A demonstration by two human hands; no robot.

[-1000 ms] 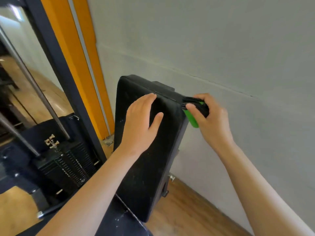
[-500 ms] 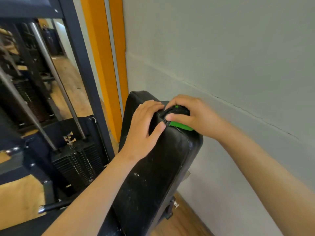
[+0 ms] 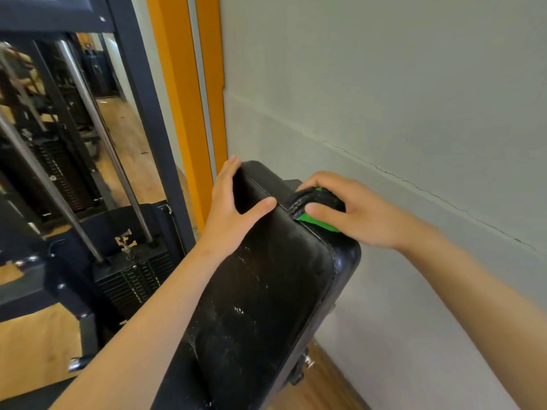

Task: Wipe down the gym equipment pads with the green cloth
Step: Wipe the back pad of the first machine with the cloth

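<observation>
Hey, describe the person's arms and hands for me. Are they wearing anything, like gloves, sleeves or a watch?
Nothing worn shows. The left hand and right hand are bare: no gloves or rings. The left forearm and right forearm are uncovered to the picture's edge, with no sleeve, watch or bracelet in view. Upper arms are out of frame.

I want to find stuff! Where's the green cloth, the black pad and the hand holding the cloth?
Green cloth (image 3: 316,222): head view, green corner under the thumb.
Black pad (image 3: 266,291): head view, middle of its front.
Right hand (image 3: 365,216): head view, its back.
</observation>
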